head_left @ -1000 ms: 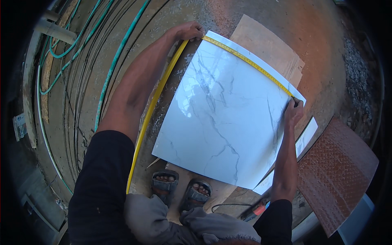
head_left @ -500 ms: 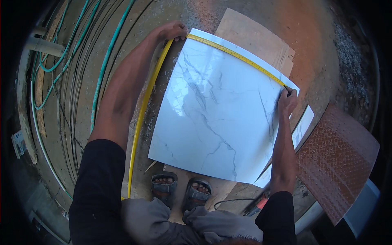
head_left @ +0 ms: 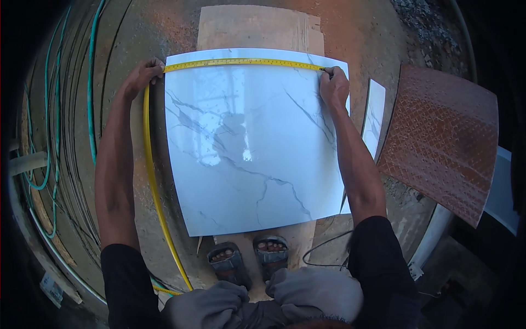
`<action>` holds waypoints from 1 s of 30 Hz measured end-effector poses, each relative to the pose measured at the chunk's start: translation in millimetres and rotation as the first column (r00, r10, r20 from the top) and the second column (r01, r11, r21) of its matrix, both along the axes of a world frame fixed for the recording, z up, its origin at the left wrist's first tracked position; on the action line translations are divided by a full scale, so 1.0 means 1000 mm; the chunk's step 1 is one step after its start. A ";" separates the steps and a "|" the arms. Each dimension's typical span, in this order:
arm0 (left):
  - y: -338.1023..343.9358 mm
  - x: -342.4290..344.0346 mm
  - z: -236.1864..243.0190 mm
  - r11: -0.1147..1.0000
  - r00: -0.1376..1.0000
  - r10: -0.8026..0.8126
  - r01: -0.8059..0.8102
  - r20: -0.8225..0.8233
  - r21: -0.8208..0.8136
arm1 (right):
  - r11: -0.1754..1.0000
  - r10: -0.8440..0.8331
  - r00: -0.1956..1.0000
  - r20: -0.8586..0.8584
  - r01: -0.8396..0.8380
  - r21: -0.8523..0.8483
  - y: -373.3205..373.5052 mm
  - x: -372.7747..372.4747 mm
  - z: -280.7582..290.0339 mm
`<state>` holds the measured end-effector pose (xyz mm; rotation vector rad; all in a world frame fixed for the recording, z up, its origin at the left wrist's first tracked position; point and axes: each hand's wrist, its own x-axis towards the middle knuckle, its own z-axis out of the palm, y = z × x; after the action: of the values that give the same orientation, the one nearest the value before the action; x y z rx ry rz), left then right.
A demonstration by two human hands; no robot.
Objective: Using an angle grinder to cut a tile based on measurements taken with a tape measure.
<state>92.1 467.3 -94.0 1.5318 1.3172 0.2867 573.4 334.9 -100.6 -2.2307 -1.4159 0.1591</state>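
Tile: large white marble-look tile (head_left: 249,142) lying flat on a plank (head_left: 257,27) on the concrete floor (head_left: 356,33), just ahead of the person's sandalled feet (head_left: 249,263).
Tape: yellow measuring tape (head_left: 246,62) stretched along the tile's far edge; its slack runs down past the tile's left side toward the lap.
Left hand: left hand (head_left: 143,75) at the far left corner, fingers curled and pressing the tape down onto the tile edge.
Right hand: right hand (head_left: 334,85) at the far right corner, fingertips pinching the tape's end against the tile.
Axis: the tile looks about square, so no clear long axis; its edges sit nearly square to the person, glossy face up. The taut stretch of tape runs left to right.
Nearby: a narrow white strip of tile (head_left: 373,118) just right of the big one, a reddish-brown patterned tile (head_left: 444,137) beyond it, green and black cables (head_left: 90,82) on the left.
Risk: I judge the tape could slip off either corner if one hand eases, or sag off the edge line, spoiling the reading; the glossy face gives little grip.
Risk two: the tile overhangs the plank on both sides, so leaning on a corner might tip or crack it.
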 end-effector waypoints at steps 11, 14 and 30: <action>-0.004 0.003 0.005 0.999 0.999 0.048 -0.048 0.019 -0.003 | 0.998 0.057 0.998 0.038 -0.058 0.023 0.006 0.004 -0.003; -0.005 0.003 0.002 0.999 1.000 0.024 -0.024 0.001 0.023 | 0.997 0.045 0.998 0.037 -0.047 0.053 0.012 0.004 0.000; -0.005 0.002 -0.003 0.999 0.998 0.032 -0.032 0.050 0.002 | 0.988 0.096 0.991 0.089 -0.106 0.111 0.007 0.005 0.001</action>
<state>93.8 462.3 -97.2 1.4977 1.3032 0.3446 578.0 341.4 -99.2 -2.0947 -1.5429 0.0168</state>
